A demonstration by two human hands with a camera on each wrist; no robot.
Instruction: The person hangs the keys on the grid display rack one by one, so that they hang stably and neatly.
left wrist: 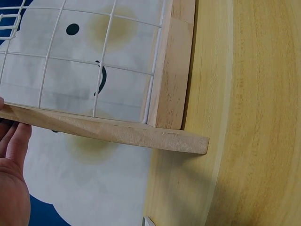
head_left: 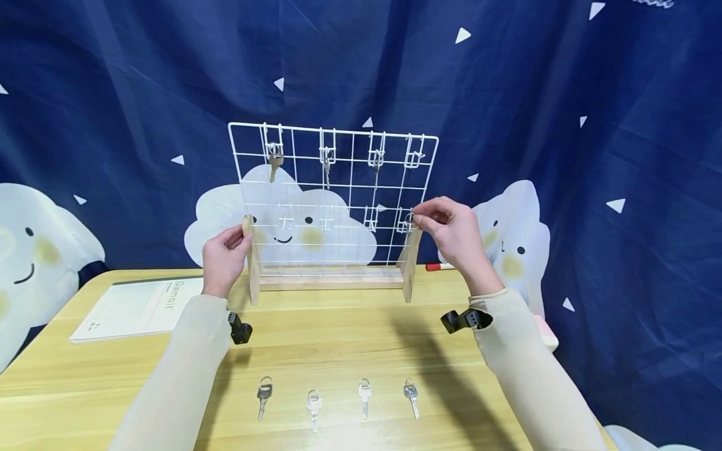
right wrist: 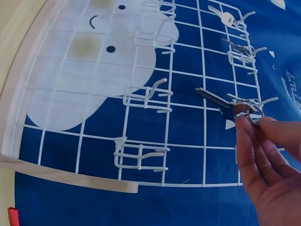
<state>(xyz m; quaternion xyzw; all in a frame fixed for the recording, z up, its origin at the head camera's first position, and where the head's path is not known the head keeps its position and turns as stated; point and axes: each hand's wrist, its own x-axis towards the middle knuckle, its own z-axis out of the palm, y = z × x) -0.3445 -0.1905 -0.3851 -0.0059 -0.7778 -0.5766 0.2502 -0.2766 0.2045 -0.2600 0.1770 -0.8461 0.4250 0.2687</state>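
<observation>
My right hand [head_left: 451, 232] pinches a metal key [right wrist: 214, 98] by its ring [right wrist: 255, 115], between thumb and fingertips. In the head view it is at the right side of a white wire grid rack [head_left: 351, 186], close to the lower right hook [head_left: 403, 220]. Meanwhile my left hand [head_left: 224, 255] grips the rack's left wooden upright [left wrist: 103, 130] near its top. From the upper row of hooks hang three keys: a brownish one [head_left: 276, 166], a middle one [head_left: 327, 170] and another [head_left: 377, 170] to its right.
Several keys with rings lie in a row on the table near me, among them a dark-headed key [head_left: 264, 394] and a silver key [head_left: 410, 394]. A notepad [head_left: 135, 307] lies at left. Behind the rack's right side is a red-capped marker [head_left: 439, 267]. A blue curtain [head_left: 141, 81] hangs behind.
</observation>
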